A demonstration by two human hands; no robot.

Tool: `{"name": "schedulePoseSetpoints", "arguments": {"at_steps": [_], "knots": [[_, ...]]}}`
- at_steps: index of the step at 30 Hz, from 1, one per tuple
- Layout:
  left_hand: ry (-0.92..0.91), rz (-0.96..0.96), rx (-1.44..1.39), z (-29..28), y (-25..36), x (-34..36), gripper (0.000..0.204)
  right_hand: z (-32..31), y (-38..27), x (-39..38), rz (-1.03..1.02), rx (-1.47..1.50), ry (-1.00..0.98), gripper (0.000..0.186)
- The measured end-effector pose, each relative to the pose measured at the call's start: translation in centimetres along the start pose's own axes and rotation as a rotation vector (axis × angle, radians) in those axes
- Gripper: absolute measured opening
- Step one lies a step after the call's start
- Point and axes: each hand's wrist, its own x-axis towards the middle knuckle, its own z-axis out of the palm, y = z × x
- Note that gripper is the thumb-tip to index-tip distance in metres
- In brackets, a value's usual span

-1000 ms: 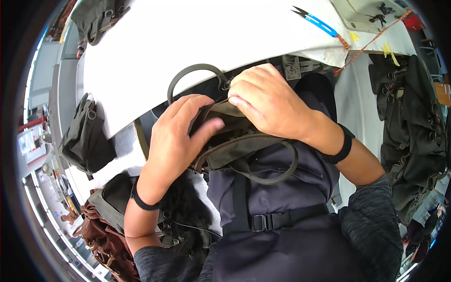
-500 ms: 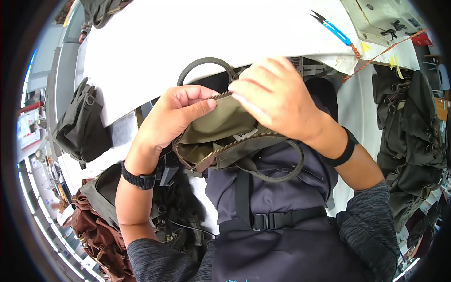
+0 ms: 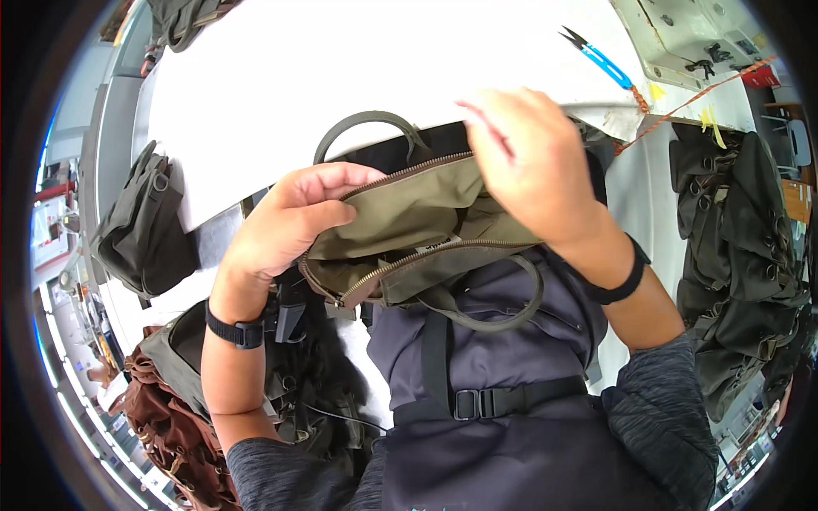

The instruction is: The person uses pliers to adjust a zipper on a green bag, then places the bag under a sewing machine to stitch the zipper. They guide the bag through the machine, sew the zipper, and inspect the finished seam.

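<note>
An olive-green handbag (image 3: 405, 204) lies tilted over my lap at the table's edge, its zipped mouth gaping and the pale green lining showing. My left hand (image 3: 285, 217) pinches the far zipper edge near its left end, thumb inside the mouth. Further right along that same edge, my right hand (image 3: 537, 166) is closed with curled fingers. It covers the bag's right end, and what its fingertips hold is hidden. One looped handle (image 3: 366, 117) rises behind the bag. The other handle (image 3: 503, 324) hangs over my grey apron (image 3: 503, 375).
Blue thread snips (image 3: 605, 64) lie on the white table (image 3: 341, 60), tied to an orange cord (image 3: 707, 89) by a machine. A dark bag (image 3: 149, 226) stands at left. Brown bags (image 3: 170, 417) are piled at lower left; dark green bags (image 3: 737, 247) hang at right.
My right hand has moved right along the far zipper edge, away from my left hand. My left hand and the bag have shifted slightly left, and the mouth's far edge shows more.
</note>
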Motion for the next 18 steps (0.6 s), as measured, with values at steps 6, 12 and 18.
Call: {"name": "schedulePoseSetpoints", "arguments": {"at_steps": [6, 12, 18], "knots": [[0.166, 0.024, 0.396, -0.9, -0.7, -3.7, 0.033, -3.4, 0.7, -0.6, 0.038, -0.035, 0.101, 0.042], [0.069, -0.005, 0.095, -2.9, -1.3, -5.6, 0.050, -4.4, 0.0, -2.4, 0.318, 0.232, 0.094, 0.031], [0.120, -0.057, -0.052, -6.0, -3.5, -6.3, 0.026, -4.6, -1.0, -1.3, 0.094, -0.007, 0.007, 0.029]]}}
